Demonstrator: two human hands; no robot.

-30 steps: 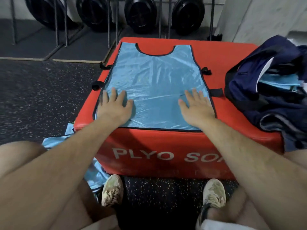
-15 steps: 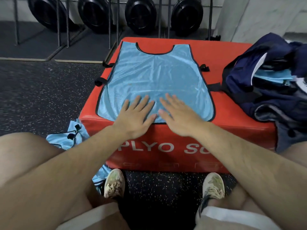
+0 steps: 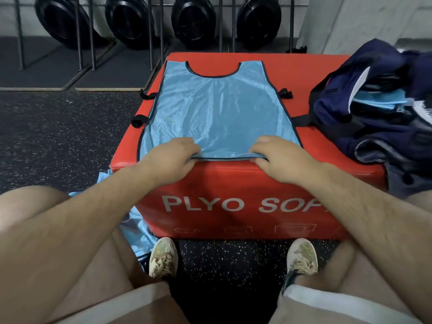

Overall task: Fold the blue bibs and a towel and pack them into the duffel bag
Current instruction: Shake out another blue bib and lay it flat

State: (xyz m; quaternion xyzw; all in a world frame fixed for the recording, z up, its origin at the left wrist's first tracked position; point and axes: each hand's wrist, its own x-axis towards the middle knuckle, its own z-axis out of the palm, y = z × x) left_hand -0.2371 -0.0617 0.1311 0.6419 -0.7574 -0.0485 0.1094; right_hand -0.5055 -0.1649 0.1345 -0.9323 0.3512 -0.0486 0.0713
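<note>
Both hands, the left hand (image 3: pixel 171 155) and the right hand (image 3: pixel 278 156), are pinching the near hem of the blue bib (image 3: pixel 217 108) lying flat on the red plyo box (image 3: pixel 311 71); folding is starting, and next the hem likely needs lifting toward the neckline.

Your surface (image 3: pixel 304 73) is a red padded box at frame centre, lettered "PLYO SOF" on its near face. A blue bib (image 3: pixel 217 108) lies flat on its top, neck hole toward the top of the frame, near hem at the box's front edge. The navy bag (image 3: pixel 374 118) sits on its right end, open, touching the bib's side strap. The box rests on the speckled floor (image 3: pixel 58 132); more bibs (image 3: pixel 135 230) lie crumpled there at its lower-left corner.
</note>
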